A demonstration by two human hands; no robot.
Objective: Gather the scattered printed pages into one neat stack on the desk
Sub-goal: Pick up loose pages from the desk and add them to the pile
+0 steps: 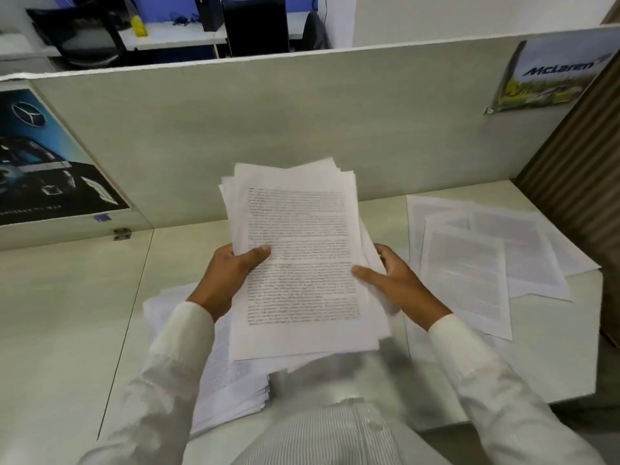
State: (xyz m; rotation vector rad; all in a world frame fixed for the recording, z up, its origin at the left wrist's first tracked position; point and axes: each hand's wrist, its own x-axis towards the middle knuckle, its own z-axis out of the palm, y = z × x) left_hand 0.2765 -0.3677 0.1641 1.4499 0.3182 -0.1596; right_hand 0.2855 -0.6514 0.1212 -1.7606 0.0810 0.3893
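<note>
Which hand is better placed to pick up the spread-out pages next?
Probably the right hand: the spread-out pages lie just beside it, while the left hand is across the held bundle.

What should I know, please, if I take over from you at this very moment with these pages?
Left hand: grips the left edge of the held bundle, thumb on top.
Right hand: grips its right edge.
The bundle is lifted above the desk, its edges uneven.
A pile lies on the desk under the left arm; loose pages lie overlapping on the desk at right.
Done: a good many pages are gathered into the bundle.
Left: square the bundle, collect the loose pages and the pile, and set one neat stack down.
</note>
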